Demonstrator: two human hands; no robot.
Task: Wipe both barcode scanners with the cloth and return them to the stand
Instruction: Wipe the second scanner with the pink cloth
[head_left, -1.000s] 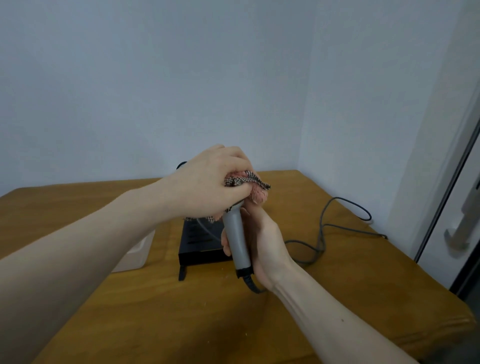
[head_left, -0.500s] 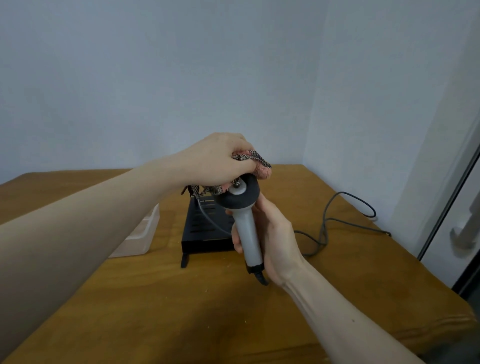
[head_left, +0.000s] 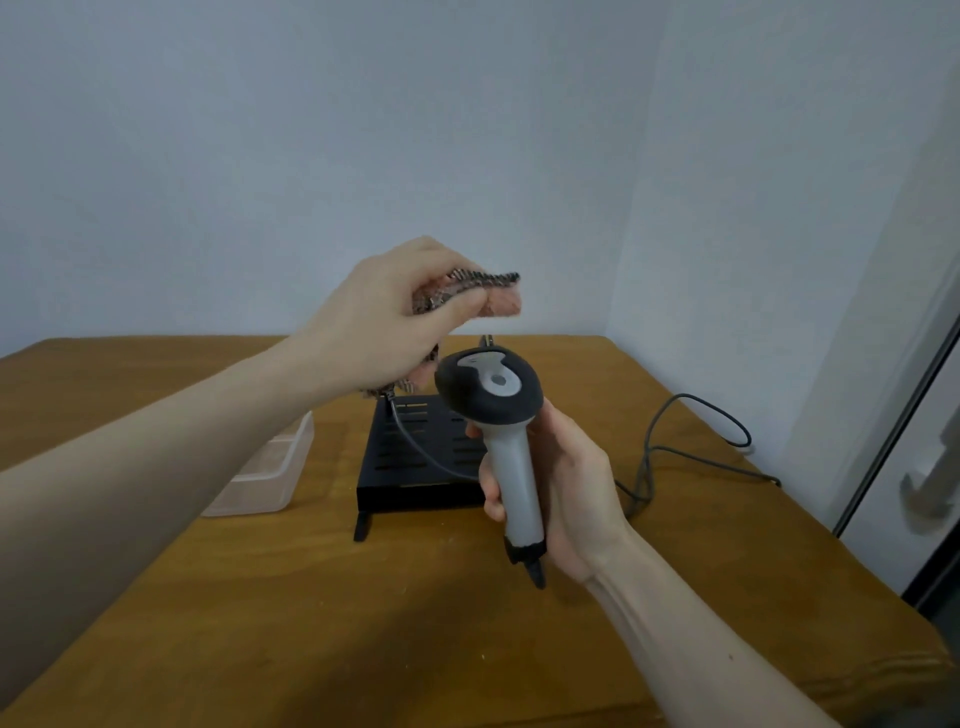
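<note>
The right hand grips a scanner by its handle, upright above the desk, head exposed for wiping. The left hand pinches the bunched cloth just above it. The stand waits behind.

You get soft, even, fairly dim light with no glare. Broad, faint shadows of your forearms fall on the counter towards you. The wide lens bends the door frame at the right edge. The left hand and cloth look slightly motion-blurred; the scanner stays sharper.
</note>
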